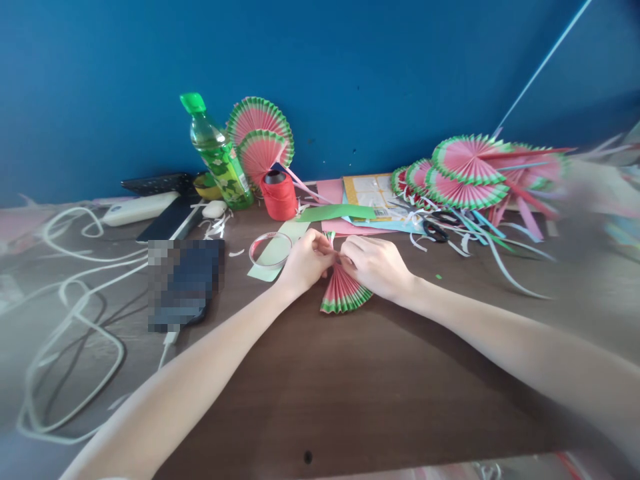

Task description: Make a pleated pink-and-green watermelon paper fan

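Note:
A pleated pink paper fan with a green edge (344, 293) lies on the brown desk (320, 387) in the middle. My left hand (306, 261) and my right hand (375, 265) meet at its narrow top end, both with fingers pinched on the folded tip. The fan spreads out toward me below the hands. A clear tape ring (270, 249) sits on a pale green paper sheet (277, 252) just left of my left hand.
A red thread spool (279, 195), a green bottle (219, 155) and two finished fans (260, 137) stand at the back. More fans (467, 170), paper strips and black scissors (440, 227) lie to the right. A phone (183, 283) and white cables (70, 313) lie left.

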`<action>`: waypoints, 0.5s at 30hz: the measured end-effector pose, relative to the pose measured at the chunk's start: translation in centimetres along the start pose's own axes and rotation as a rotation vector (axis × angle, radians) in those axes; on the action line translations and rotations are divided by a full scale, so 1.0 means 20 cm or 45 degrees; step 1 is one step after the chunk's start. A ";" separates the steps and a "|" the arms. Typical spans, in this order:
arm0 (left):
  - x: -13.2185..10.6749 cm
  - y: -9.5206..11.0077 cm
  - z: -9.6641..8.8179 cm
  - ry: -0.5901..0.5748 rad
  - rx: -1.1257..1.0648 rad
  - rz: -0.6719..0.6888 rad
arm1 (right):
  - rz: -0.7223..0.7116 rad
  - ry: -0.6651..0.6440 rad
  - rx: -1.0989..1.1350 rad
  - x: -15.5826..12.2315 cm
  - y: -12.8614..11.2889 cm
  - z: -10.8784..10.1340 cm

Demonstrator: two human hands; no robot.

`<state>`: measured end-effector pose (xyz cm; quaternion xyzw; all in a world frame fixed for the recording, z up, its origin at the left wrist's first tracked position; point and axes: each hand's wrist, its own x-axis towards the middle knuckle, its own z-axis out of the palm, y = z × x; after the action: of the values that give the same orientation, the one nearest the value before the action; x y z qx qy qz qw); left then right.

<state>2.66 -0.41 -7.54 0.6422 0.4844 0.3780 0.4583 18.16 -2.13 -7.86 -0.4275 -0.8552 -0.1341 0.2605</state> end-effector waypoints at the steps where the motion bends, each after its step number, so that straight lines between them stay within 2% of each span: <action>1: 0.00 0.00 0.00 0.002 -0.003 0.003 | 0.015 -0.013 0.022 0.00 0.00 0.00; 10: -0.06 0.02 0.07 0.095 -0.101 -0.048 | 0.347 -0.249 0.181 0.02 -0.04 -0.08; 15: -0.07 0.02 0.06 0.038 -0.140 -0.072 | 0.417 -0.318 0.254 0.00 -0.06 -0.09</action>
<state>3.57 -2.02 -7.55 0.5965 0.4876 0.4005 0.4961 17.79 -3.60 -6.39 -0.5459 -0.8091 0.0492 0.2119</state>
